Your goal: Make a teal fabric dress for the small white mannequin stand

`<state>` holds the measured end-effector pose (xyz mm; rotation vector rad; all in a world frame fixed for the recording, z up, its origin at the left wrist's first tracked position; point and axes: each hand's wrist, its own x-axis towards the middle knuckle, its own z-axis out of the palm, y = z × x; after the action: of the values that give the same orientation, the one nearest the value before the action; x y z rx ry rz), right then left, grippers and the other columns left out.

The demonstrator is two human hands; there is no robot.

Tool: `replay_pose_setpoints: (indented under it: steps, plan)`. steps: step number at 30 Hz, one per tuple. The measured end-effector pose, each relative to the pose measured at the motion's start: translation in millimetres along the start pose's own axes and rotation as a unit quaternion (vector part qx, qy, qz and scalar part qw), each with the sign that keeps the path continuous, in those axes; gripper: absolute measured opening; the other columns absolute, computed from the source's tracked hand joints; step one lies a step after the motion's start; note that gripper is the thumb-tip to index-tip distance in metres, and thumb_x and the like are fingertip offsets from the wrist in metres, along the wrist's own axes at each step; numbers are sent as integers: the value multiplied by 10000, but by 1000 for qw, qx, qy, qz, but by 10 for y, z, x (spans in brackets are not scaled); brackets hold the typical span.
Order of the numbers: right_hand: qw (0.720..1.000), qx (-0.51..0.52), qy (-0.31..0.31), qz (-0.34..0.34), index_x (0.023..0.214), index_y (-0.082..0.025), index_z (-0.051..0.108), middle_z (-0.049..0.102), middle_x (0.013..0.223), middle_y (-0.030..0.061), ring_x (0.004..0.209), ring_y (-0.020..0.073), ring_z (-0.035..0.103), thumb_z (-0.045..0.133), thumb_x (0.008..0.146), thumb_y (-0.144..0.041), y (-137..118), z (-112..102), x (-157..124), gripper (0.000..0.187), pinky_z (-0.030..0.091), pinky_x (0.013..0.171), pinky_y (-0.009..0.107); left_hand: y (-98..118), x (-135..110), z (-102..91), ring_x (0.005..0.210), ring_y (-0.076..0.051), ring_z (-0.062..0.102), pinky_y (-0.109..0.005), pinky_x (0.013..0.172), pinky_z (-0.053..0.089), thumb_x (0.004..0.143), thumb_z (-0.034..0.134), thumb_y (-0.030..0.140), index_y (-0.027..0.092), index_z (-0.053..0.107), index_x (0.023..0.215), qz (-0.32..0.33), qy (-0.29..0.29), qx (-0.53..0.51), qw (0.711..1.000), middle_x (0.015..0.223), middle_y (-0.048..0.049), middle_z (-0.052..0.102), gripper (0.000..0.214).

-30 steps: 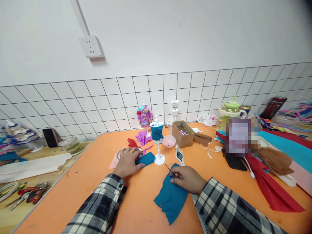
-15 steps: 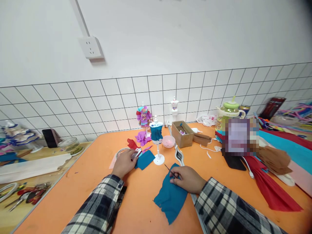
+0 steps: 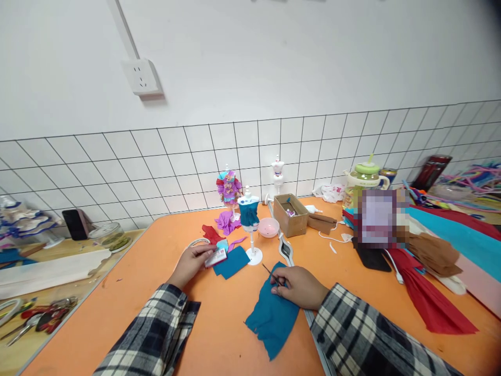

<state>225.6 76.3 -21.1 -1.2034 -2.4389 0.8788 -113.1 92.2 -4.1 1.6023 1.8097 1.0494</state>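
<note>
My left hand (image 3: 193, 262) is closed on the edge of a small white box with red print (image 3: 216, 257). The box is over the left edge of a flat blue piece (image 3: 234, 262) of crepe-like sheet. My right hand (image 3: 299, 286) pinches dark, thin-pointed tweezers (image 3: 269, 272), their tip aimed up and left. Beneath that hand lies a larger blue crepe-like sheet (image 3: 272, 325) with a ragged lower edge. Between and beyond my hands stands a small white mannequin stand (image 3: 254, 256), its torso wrapped in a blue top (image 3: 249, 214).
A pink bowl (image 3: 269, 227) and an open cardboard box (image 3: 291, 223) stand behind the mannequin. Further left are a dressed mannequin (image 3: 229, 188) and purple scraps (image 3: 226, 223). A jug (image 3: 366, 183), cables and red sheet (image 3: 434, 308) occupy the right. Scissors (image 3: 29, 326) lie far left.
My left hand has shifted slightly left, and the small white box has turned so that its printed face shows more. My right hand keeps its place with the tweezers.
</note>
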Motion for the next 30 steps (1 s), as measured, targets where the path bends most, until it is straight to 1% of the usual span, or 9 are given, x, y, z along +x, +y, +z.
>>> replay_pose_setpoints:
  steps: [3,5,10,15,16,19,21,26,30]
  plan:
    - [1000,-1,1,1,936,-255,650,626,784,-33,723,125,572,608,796,-356,-4,-3,2,177,345,612,214,4,-7,9,1006,-260,618,-348,900,478,656,697,529,245,768,849,113,-98,64,987,1078,-62,708,351]
    - [1000,-1,1,2,934,-256,649,627,787,-33,729,127,574,608,795,-352,-13,-10,-1,174,348,619,216,4,3,42,1051,-261,596,-370,964,431,689,695,485,262,741,963,194,-112,162,961,1123,-61,685,356]
    - [1000,0,12,1,919,-254,650,618,763,-33,708,124,565,620,786,-352,-26,-13,-15,168,345,610,219,34,41,97,1027,-266,599,-415,964,396,839,541,411,273,695,1028,217,-23,330,918,1086,-58,688,280]
    - [994,93,49,37,879,-222,637,577,718,-26,642,113,527,591,801,-342,-46,109,13,151,372,571,216,311,-255,149,1130,-297,525,-480,1014,341,877,486,420,258,682,1046,253,58,313,914,1178,-89,641,306]
    - [988,136,45,51,889,-212,627,573,714,-23,637,114,528,574,812,-348,-56,146,24,165,388,563,214,399,-381,202,1079,-284,553,-470,993,367,887,470,413,263,688,1021,283,28,292,913,1115,-89,663,296]
    - [964,255,4,77,954,-199,585,595,724,-14,659,129,563,519,845,-390,-88,210,42,230,425,536,211,630,-770,438,967,-254,601,-428,895,445,883,485,410,306,656,1087,410,-198,230,860,1030,-71,693,285]
    - [960,271,8,68,973,-199,573,642,795,1,706,140,591,525,839,-396,-96,168,31,242,444,567,222,700,-937,575,1066,-256,569,-425,927,438,899,466,380,292,538,1267,393,-230,220,863,1186,-85,637,385]
    - [987,57,123,86,981,-229,562,676,879,5,790,174,603,690,712,-343,47,-222,-78,319,419,692,272,645,-929,522,1153,-290,524,-478,1035,346,778,627,387,312,555,1235,372,-292,228,851,1250,-51,600,469]
    - [983,-99,107,112,773,-211,603,628,865,45,838,211,583,716,688,-380,282,-472,-176,219,391,695,292,660,-892,382,1216,-318,456,-524,1059,281,758,617,289,311,519,1266,365,-264,248,858,1270,-59,576,518]
